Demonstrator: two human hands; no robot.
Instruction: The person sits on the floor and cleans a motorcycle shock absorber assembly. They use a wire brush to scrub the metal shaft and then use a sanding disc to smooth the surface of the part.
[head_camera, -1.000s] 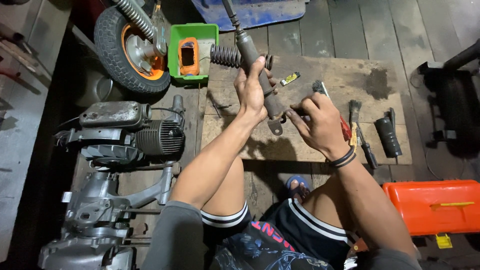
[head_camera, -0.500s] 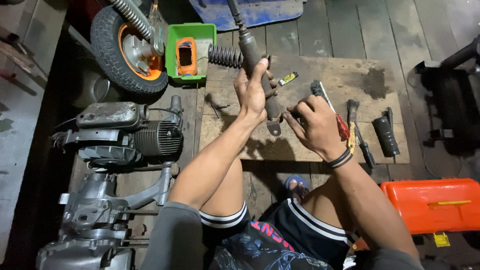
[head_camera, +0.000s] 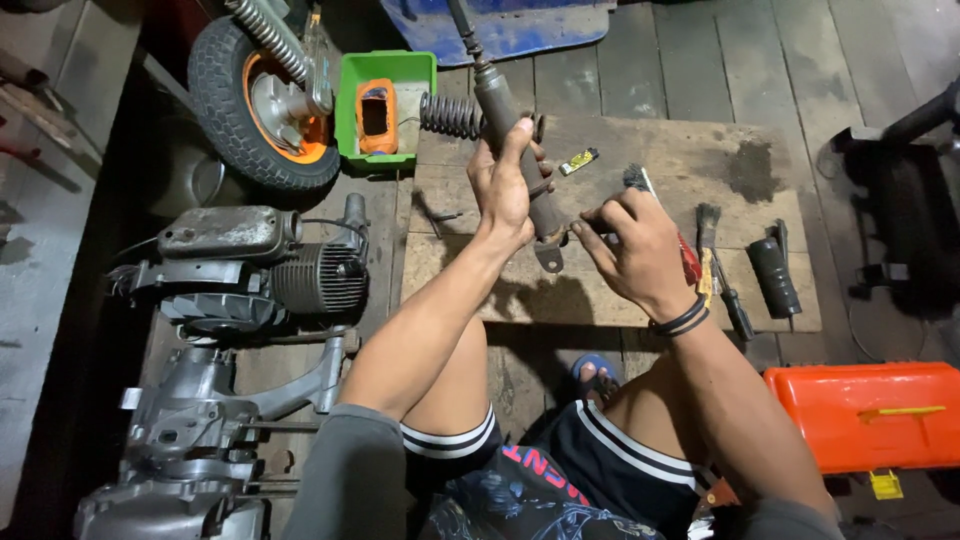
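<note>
My left hand (head_camera: 505, 185) is wrapped around a grimy grey shock absorber body (head_camera: 497, 100), held upright and tilted over a wooden board (head_camera: 620, 290). Its rod points up and away; its mounting eye (head_camera: 550, 262) hangs below my palm. My right hand (head_camera: 640, 245) grips a red-handled brush (head_camera: 636, 178), bristles up, while its fingertips touch the absorber's lower end. A black coil spring (head_camera: 450, 115) lies on the board behind my left hand.
A green tray (head_camera: 345, 100) with an orange part, a small wheel (head_camera: 265, 100) and an engine block (head_camera: 250, 270) lie to the left. Another brush (head_camera: 706, 240), a screwdriver (head_camera: 735, 305) and a black grip (head_camera: 775, 275) rest on the board's right. An orange toolbox (head_camera: 865, 415) sits near right.
Both hands keep their hold. My right fingertips have shifted slightly toward the absorber's lower end, and the view has drifted a little.
</note>
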